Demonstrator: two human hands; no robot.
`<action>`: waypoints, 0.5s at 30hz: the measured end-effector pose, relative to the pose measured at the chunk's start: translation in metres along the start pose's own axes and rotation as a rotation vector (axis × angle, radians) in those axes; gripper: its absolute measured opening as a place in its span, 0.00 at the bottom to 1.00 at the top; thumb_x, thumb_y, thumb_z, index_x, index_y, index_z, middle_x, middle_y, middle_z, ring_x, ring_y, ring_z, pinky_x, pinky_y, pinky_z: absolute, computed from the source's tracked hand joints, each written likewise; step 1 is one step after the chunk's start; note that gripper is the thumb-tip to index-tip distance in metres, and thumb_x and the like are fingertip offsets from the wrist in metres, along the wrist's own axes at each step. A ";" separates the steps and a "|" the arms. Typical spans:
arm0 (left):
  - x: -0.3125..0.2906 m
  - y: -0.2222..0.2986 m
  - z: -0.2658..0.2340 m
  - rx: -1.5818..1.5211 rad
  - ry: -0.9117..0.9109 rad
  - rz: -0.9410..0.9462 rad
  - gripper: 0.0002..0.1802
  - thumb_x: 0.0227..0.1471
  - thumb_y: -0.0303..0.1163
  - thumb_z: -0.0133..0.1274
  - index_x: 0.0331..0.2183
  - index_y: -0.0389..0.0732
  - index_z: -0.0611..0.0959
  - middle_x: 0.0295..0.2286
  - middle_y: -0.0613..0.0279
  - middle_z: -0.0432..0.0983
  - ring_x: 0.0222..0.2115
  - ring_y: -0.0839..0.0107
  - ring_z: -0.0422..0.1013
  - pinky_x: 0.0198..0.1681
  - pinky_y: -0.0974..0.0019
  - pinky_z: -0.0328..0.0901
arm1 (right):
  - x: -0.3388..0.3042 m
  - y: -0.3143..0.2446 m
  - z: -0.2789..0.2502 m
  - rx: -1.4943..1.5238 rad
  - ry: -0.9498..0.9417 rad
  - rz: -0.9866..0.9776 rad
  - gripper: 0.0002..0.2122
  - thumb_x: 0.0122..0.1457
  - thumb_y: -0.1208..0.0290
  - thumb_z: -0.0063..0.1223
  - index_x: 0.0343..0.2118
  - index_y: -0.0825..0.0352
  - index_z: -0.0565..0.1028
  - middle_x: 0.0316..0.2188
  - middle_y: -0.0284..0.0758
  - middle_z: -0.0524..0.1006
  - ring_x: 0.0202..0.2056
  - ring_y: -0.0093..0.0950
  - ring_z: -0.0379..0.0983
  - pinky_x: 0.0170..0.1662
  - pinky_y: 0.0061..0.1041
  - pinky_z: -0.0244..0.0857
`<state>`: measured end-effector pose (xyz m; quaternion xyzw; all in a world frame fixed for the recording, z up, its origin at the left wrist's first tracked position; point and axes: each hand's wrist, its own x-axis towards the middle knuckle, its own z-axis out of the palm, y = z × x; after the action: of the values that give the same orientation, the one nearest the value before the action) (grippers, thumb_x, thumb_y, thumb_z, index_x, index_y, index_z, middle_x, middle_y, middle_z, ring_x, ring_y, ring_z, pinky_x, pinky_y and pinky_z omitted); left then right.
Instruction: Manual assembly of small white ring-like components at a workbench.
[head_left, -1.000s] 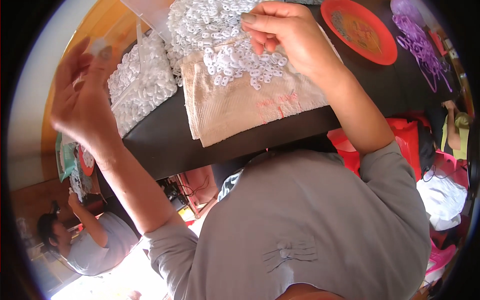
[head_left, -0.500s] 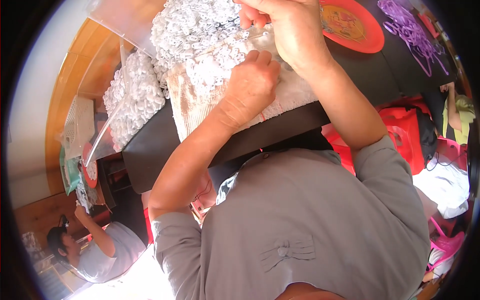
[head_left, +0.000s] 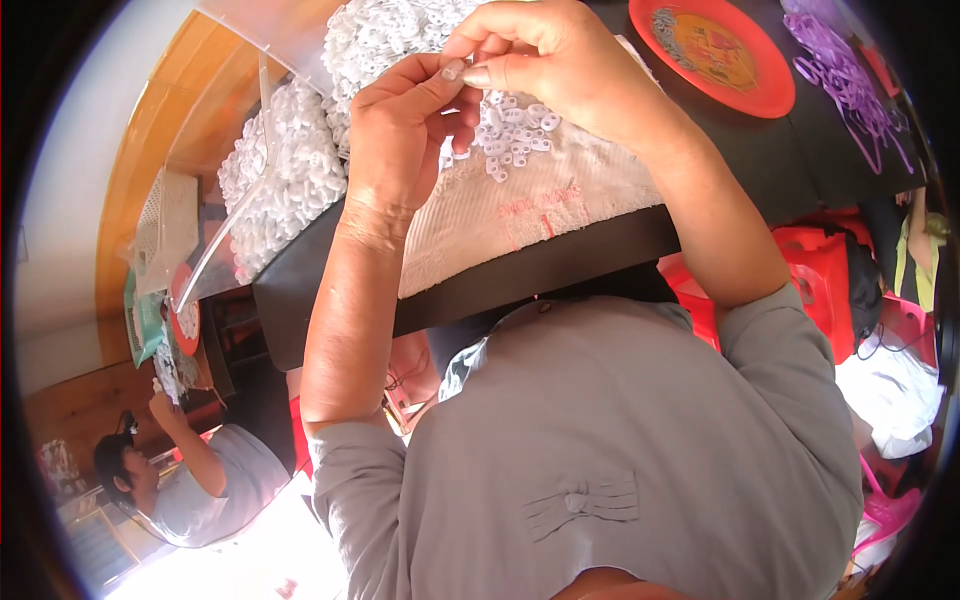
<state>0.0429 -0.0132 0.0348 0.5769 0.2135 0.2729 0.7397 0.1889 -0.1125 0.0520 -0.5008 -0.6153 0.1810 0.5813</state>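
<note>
My left hand point(head_left: 400, 135) and my right hand point(head_left: 565, 65) meet fingertip to fingertip above a cream towel point(head_left: 450, 235). Both are closed in a pinch, and whatever is between the fingers is too small and covered to make out. Below them on the towel lies a loose cluster of small white plastic pieces with holes point(head_left: 515, 135). Behind my hands rises a large heap of the same kind of white pieces point(head_left: 385, 40), partly hidden by my fingers.
An orange-red plate point(head_left: 765, 75) holds small grey pieces, with purple ribbon strips point(head_left: 840, 70) to its right. A clear-walled container with more white pieces point(head_left: 285, 170) stands left on the dark table point(head_left: 290, 310). Another person point(head_left: 220, 480) works at the lower left; red stools point(head_left: 815, 270) stand right.
My left hand has lifted off the white pieces and moved up and left. My right hand has come lower, and the fingertips of both now meet. The view has shifted slightly.
</note>
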 end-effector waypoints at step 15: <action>-0.003 -0.025 -0.036 -0.425 -0.208 -0.132 0.11 0.59 0.28 0.48 0.38 0.29 0.74 0.28 0.55 0.74 0.26 0.68 0.69 0.25 0.68 0.62 | -0.002 0.024 0.026 0.227 -0.034 -0.025 0.02 0.55 0.87 0.51 0.28 0.76 0.75 0.23 0.36 0.78 0.25 0.22 0.76 0.27 0.19 0.70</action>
<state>0.0214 0.0069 0.0021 0.4182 0.1113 0.2021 0.8786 0.1746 -0.0944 0.0247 -0.4210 -0.6067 0.2506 0.6260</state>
